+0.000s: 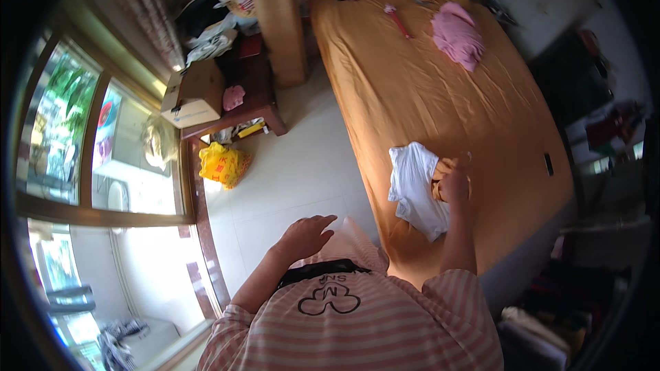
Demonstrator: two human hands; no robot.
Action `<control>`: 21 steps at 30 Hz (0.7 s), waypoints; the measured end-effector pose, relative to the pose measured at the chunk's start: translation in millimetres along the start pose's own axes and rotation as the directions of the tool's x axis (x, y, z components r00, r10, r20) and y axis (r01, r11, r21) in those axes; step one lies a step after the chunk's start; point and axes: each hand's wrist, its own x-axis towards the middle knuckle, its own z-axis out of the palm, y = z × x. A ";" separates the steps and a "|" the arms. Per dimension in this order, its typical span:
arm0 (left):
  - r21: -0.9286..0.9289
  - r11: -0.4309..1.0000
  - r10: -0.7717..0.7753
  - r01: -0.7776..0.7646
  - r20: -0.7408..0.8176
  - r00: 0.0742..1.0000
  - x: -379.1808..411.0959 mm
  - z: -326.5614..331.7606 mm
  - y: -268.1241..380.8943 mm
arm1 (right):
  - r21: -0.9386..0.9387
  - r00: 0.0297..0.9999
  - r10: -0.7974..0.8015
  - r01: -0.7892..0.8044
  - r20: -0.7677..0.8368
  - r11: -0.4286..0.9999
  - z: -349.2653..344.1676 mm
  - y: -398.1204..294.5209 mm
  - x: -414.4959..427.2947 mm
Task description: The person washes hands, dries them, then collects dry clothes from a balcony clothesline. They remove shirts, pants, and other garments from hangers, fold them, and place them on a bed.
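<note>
My right hand [456, 185] reaches over the bed, closed on a bunched orange-brown garment [442, 171]; the fingers are slightly blurred. Partly under that garment lies a white short-sleeved shirt [416, 180], spread with creases on the orange bedsheet [495, 129] close to the bed's near edge. Away from the bed, my left hand [309, 237] hovers in front of my waist with its fingers apart and nothing in it.
Farther up the bed lie a pink cloth [458, 36], a red stick-like object [397, 21] and a dark phone-like object [548, 164]. A cardboard box [195, 94] sits on a dark wooden table [273, 116] at left. Below stands a yellow plastic bag [221, 164] on the tiled floor [294, 175].
</note>
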 end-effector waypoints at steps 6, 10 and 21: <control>-0.106 0.964 -0.255 0.242 -0.135 0.957 -39.1 17.9 12.4 | 0.187 0.574 -0.483 0.497 0.662 0.847 110.5 -177.4 -45.2; -0.154 0.912 -0.410 0.381 -0.324 0.852 -89.0 25.1 1.6 | 0.504 -0.005 -0.720 0.717 0.694 0.481 125.0 -255.0 -128.7; -0.493 0.716 -0.697 0.494 -0.480 0.532 -276.9 87.1 -83.8 | 0.422 -0.331 -0.553 0.905 0.765 0.042 154.2 -418.3 -262.0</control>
